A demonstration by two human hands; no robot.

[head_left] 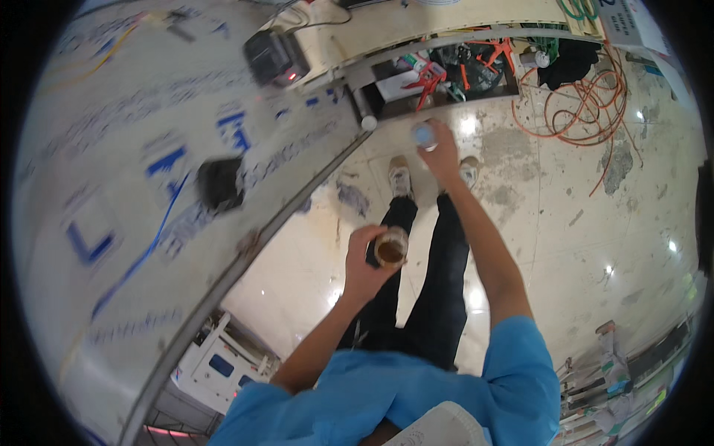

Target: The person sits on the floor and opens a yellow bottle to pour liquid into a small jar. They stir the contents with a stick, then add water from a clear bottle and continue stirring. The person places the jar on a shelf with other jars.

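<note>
My left hand is closed round a small clear cup, held over my legs. Brown liquid shows through its round open top. Farther out, my right arm is stretched ahead over the floor near my shoes. That right hand grips a small clear bottle with a pale blue round top, tilted away from me. Its lower part is hidden by my fingers. The two hands are well apart, and neither touches the worktable on my left.
A black block-shaped object lies on the film-covered worktable. Ahead, an open drawer holds red-handled tools. A dark device with a red light sits above it. Orange hose is coiled on the floor. A white machine stands under the worktable.
</note>
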